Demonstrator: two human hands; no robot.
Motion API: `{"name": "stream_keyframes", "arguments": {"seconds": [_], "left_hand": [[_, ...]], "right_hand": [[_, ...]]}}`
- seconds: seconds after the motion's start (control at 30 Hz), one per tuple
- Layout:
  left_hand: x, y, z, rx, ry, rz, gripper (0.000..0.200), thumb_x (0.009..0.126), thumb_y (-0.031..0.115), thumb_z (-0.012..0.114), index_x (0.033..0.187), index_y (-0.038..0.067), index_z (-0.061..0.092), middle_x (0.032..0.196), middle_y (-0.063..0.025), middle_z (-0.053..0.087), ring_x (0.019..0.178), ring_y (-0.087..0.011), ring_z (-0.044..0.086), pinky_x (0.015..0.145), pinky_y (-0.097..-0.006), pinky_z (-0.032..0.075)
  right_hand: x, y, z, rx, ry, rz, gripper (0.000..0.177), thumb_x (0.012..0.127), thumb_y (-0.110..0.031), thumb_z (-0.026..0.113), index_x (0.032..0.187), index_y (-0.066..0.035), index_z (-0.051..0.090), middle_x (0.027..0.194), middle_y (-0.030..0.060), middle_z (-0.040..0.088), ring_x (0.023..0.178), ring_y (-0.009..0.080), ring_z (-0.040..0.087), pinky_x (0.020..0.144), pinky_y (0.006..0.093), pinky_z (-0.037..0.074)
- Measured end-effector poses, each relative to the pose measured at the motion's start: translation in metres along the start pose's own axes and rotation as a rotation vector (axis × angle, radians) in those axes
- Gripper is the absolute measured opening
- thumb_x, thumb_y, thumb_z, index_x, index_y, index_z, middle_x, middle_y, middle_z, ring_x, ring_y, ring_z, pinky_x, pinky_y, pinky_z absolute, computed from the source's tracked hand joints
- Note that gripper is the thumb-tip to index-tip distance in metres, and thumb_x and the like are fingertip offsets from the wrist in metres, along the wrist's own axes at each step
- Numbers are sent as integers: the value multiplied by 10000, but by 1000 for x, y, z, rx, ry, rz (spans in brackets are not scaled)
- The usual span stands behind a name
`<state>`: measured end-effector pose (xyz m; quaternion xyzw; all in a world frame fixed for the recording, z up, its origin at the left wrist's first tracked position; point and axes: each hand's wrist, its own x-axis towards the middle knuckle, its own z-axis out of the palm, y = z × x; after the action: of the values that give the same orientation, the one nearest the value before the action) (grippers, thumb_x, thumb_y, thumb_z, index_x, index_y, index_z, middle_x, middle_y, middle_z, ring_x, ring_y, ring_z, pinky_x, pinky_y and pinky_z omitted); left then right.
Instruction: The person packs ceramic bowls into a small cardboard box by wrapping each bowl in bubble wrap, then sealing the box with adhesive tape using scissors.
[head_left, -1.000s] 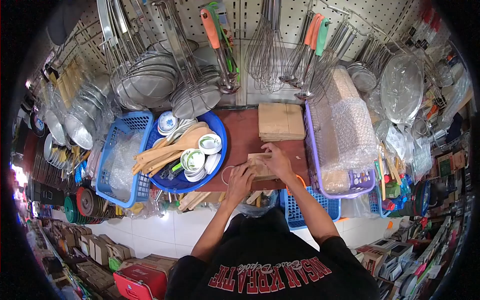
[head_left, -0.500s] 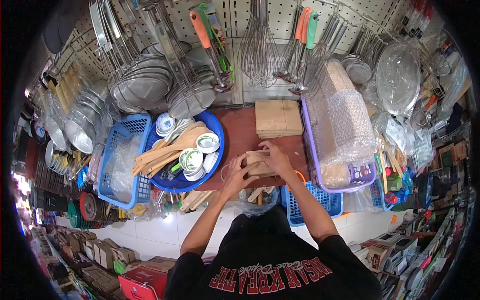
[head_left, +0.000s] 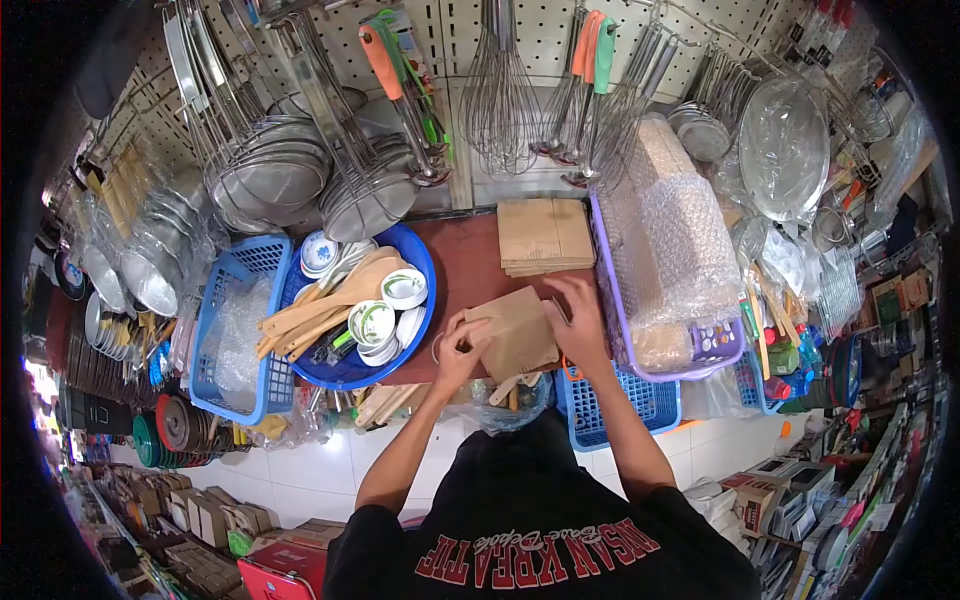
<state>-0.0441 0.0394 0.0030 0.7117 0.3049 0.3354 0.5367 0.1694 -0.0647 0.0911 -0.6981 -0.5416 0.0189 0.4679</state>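
A brown cardboard box (head_left: 513, 338) is tilted over the front of the red-brown table (head_left: 465, 265). My left hand (head_left: 460, 350) grips its left edge, fingers curled and thumb over the near face. At the box's right edge is my right hand (head_left: 578, 318), its fingers curved and spread apart beside the cardboard. Behind both hands lies a stack of flat cardboard pieces (head_left: 545, 235).
A blue round tray (head_left: 428, 300) on the left carries wooden spatulas (head_left: 345, 290) and small bowls (head_left: 372, 322). To the right stands a purple basket (head_left: 622, 345) with bubble-wrapped goods (head_left: 680, 230). Whisks (head_left: 500, 120) and strainers (head_left: 270, 175) hang behind. A blue basket (head_left: 635, 400) sits lower.
The cardboard has come up and turned, showing a broader face. My left hand has shifted to its left edge, and the right hand has moved outward to the right, fingers apart.
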Motion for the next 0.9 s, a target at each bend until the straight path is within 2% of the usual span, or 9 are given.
{"name": "stream_keyframes", "arguments": {"seconds": [0.03, 0.13, 0.2, 0.23, 0.33, 0.47, 0.67, 0.8, 0.9], "left_hand": [[-2, -6, 1, -72, 27, -45, 329, 830, 93, 744, 1152, 50, 698, 1416, -149, 459, 1233, -249, 516, 1009, -332, 420], [-6, -13, 0, -136, 100, -97, 285, 952, 208, 612, 1168, 30, 668, 1287, -117, 574, 1175, -198, 556, 972, -305, 450], [-9, 1, -2, -527, 65, -483, 361, 977, 303, 566, 1216, 40, 630, 1252, -93, 605, 1133, -180, 589, 961, -310, 475], [-9, 10, -3, -723, 46, -676, 402, 990, 351, 543, 1241, 45, 611, 1235, -81, 620, 1112, -170, 605, 956, -312, 487], [-7, 15, -7, -759, -135, -832, 514, 982, 460, 520, 1293, 53, 559, 1189, -54, 652, 1067, -159, 638, 931, -323, 518], [-6, 10, -5, -627, -252, -909, 599, 963, 546, 495, 1288, 48, 565, 1205, -66, 646, 1089, -183, 633, 926, -332, 518], [-21, -41, -2, -807, -325, -956, 697, 968, 634, 396, 1424, 107, 430, 1272, -125, 560, 1124, -262, 552, 939, -427, 472], [-45, -35, -2, -877, -228, -980, 643, 1009, 565, 361, 1446, 94, 392, 1348, -151, 537, 1125, -320, 588, 945, -435, 473], [-57, -10, -12, -834, -507, -1001, 650, 1016, 559, 345, 1478, 101, 355, 1376, -152, 522, 1101, -295, 603, 904, -421, 484]], "right_hand": [[-3, 1, -9, -87, 76, -82, 334, 907, -148, 625, 1230, -67, 602, 1117, 186, 575, 996, 338, 600, 834, 391, 495], [-17, -2, -31, 40, -63, 126, 395, 913, -37, 544, 1305, -84, 547, 1184, 195, 542, 1109, 381, 545, 947, 441, 443], [-31, 12, -37, 26, -247, 226, 541, 875, -18, 571, 1395, -134, 475, 1295, 203, 499, 1206, 411, 493, 1032, 492, 392], [-34, 14, -37, -68, -301, 103, 586, 851, -28, 601, 1407, -153, 466, 1327, 203, 480, 1219, 410, 488, 1028, 494, 399], [-48, 18, -32, -224, -434, -114, 808, 719, -94, 743, 1449, -233, 429, 1446, 202, 402, 1277, 402, 460, 1024, 491, 420], [-52, 20, -26, -224, -539, -277, 780, 685, -124, 785, 1392, -229, 473, 1446, 186, 385, 1165, 403, 536, 983, 482, 454], [-49, 48, -9, -177, -748, 254, 824, 689, -221, 804, 1426, -197, 436, 1422, 183, 433, 1227, 399, 516, 1025, 451, 443], [-66, 98, 15, 12, -598, 123, 901, 632, -277, 852, 1407, -95, 431, 1386, 209, 487, 1229, 395, 520, 1035, 449, 437], [-51, 93, 13, 6, -648, 135, 909, 608, -264, 868, 1377, -41, 438, 1359, 212, 522, 1214, 388, 541, 1022, 437, 443]]}}
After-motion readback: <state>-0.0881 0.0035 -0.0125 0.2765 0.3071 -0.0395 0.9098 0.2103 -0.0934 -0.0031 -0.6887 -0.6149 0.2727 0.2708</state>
